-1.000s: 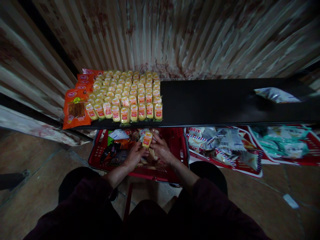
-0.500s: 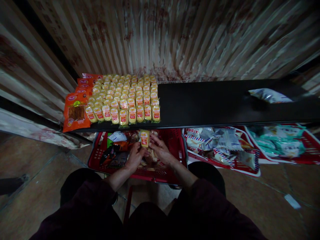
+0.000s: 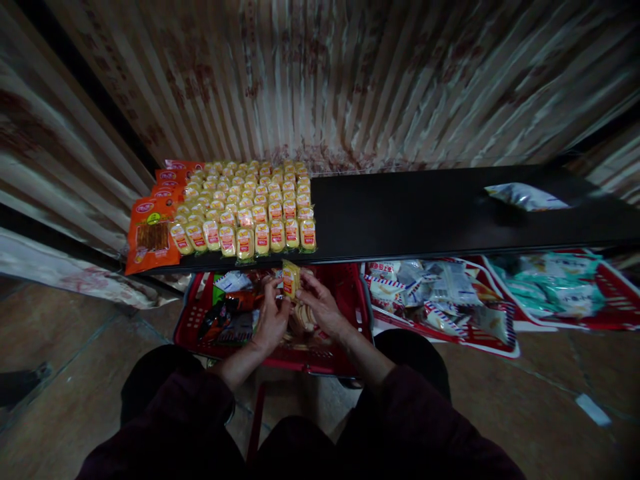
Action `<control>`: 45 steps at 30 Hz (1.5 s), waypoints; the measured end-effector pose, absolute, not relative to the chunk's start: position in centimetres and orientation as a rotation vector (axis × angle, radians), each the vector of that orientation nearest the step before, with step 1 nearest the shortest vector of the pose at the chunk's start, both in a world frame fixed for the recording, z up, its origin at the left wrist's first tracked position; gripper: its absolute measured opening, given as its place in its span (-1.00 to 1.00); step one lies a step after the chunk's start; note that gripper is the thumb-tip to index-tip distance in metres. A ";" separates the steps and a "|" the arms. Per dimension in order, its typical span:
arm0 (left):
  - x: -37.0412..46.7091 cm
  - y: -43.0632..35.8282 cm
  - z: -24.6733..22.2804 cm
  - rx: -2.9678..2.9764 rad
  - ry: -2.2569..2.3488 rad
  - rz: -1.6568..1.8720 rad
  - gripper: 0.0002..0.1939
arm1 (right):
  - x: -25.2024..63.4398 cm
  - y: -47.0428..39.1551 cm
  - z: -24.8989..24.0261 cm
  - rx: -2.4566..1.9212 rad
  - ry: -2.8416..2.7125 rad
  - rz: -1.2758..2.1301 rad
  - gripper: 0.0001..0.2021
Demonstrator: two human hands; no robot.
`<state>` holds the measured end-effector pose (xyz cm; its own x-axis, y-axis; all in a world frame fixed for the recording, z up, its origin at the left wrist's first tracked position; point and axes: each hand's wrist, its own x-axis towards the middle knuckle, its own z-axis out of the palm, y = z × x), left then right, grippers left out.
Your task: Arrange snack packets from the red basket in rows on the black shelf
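A small wrapped snack cake [image 3: 291, 280], yellow with a red and white label, is held upright between my hands over a red shopping basket [image 3: 350, 327]. My left hand [image 3: 271, 319] pinches its left and lower side. My right hand [image 3: 324, 307] has its fingers closed at the right edge of the wrapper. Just beyond, rows of matching wrapped cakes [image 3: 245, 244] stand on a black shelf [image 3: 400, 213]. Inside the basket lie orange and black packets [image 3: 220, 317] and round beige items [image 3: 304, 319] in clear wrapping, partly hidden by my hands.
Orange snack bags [image 3: 153, 233] line the shelf's left end, and a silvery packet [image 3: 527, 197] lies at its right. Below the shelf, another red basket [image 3: 445, 303] holds white packets, and a further one holds green packets [image 3: 565, 287]. A pleated curtain [image 3: 320, 80] hangs behind.
The cake has turned between my hands, so its label now faces more to the left. My view has tilted slightly, and the shelf sits a little lower in it.
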<state>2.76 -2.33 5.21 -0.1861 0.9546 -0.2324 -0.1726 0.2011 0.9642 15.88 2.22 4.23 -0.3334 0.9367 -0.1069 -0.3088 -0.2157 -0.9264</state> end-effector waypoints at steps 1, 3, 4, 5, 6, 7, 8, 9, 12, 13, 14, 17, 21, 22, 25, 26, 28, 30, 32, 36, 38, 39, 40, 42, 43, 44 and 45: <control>2.7 -2.3 5.4 0.842 1.338 1.259 -0.54 | 15.8 2.2 4.4 -0.893 -1.090 1.701 -0.49; 2.7 -2.3 5.9 0.873 1.353 1.263 -0.54 | 15.8 2.2 4.8 -0.903 -1.110 1.692 -0.49; 2.7 -2.3 6.1 0.874 1.353 1.263 -0.54 | 15.8 2.1 5.0 -0.914 -1.112 1.688 -0.49; 2.7 -2.3 6.2 0.870 1.351 1.263 -0.54 | 15.8 2.1 5.3 -0.925 -1.112 1.685 -0.49; 2.6 -2.3 6.3 0.866 1.346 1.264 -0.54 | 15.8 2.0 5.5 -0.936 -1.114 1.681 -0.49; 2.6 -2.3 6.3 0.862 1.337 1.265 -0.54 | 15.8 2.0 5.8 -0.944 -1.120 1.674 -0.49; 2.6 -2.3 6.2 0.858 1.329 1.266 -0.53 | 15.8 2.0 6.0 -0.948 -1.133 1.664 -0.49; 2.6 -2.3 6.1 0.854 1.319 1.267 -0.53 | 15.8 2.0 6.1 -0.950 -1.153 1.647 -0.49; 2.6 -2.2 5.5 0.838 1.296 1.271 -0.53 | 15.8 1.9 6.0 -0.961 -1.235 1.556 -0.49; 2.5 -2.2 5.4 0.836 1.292 1.274 -0.55 | 15.7 1.9 5.9 -0.968 -1.261 1.523 -0.49; 2.5 -2.1 5.4 0.837 1.292 1.279 -0.56 | 15.6 1.9 5.8 -0.977 -1.283 1.487 -0.48; 2.6 -2.0 5.8 0.847 1.307 1.301 -0.60 | 15.4 1.8 5.4 -1.020 -1.369 1.365 -0.49; 2.7 -1.8 6.4 0.859 1.305 1.306 -0.61 | 15.4 1.7 5.4 -1.118 -1.531 1.128 -0.55; 2.7 -1.8 6.3 0.857 1.299 1.302 -0.62 | 15.4 1.7 5.4 -1.132 -1.565 1.075 -0.55; 2.6 -1.7 5.4 0.806 1.300 1.299 -0.65 | 15.5 1.6 5.5 -1.140 -1.642 0.963 -0.55; 2.5 -1.7 5.1 0.777 1.302 1.303 -0.65 | 15.5 1.6 5.5 -1.134 -1.659 0.941 -0.55; 2.4 -1.7 4.6 0.714 1.297 1.305 -0.64 | 15.5 1.5 5.7 -1.120 -1.695 0.910 -0.54; 2.4 -1.6 4.6 0.642 1.280 1.293 -0.65 | 15.5 1.4 5.9 -1.102 -1.744 0.893 -0.53; 2.4 -1.4 5.2 0.544 1.236 1.288 -0.65 | 15.5 1.4 6.2 -1.076 -1.776 0.893 -0.56; 2.3 -1.1 6.7 0.386 1.079 1.321 -0.63 | 15.6 1.3 6.2 -1.031 -1.730 0.931 -0.64; 2.3 -0.9 7.1 0.370 1.045 1.332 -0.63 | 15.7 1.3 6.1 -1.029 -1.697 0.954 -0.66; 2.2 -0.9 7.1 0.368 1.038 1.336 -0.64 | 15.7 1.3 6.0 -1.032 -1.687 0.964 -0.67; 2.1 -0.8 7.1 0.367 1.033 1.339 -0.65 | 15.7 1.2 5.9 -1.036 -1.679 0.975 -0.67; 2.0 -0.8 7.0 0.372 1.026 1.342 -0.66 | 15.6 1.2 5.8 -1.041 -1.663 1.000 -0.68; 2.0 -0.8 6.9 0.376 1.025 1.343 -0.66 | 15.6 1.2 5.8 -1.038 -1.656 1.016 -0.68; 1.9 -0.8 6.8 0.380 1.025 1.344 -0.66 | 15.6 1.2 5.8 -1.033 -1.648 1.032 -0.69; 1.9 -0.8 6.7 0.382 1.025 1.345 -0.67 | 15.6 1.2 5.8 -1.028 -1.636 1.046 -0.69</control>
<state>1.85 -0.77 6.67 -0.1062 0.9169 -0.3848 -0.6142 0.2438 0.7506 15.61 1.15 5.79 -0.2391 0.9383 0.2497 0.1671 0.2931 -0.9414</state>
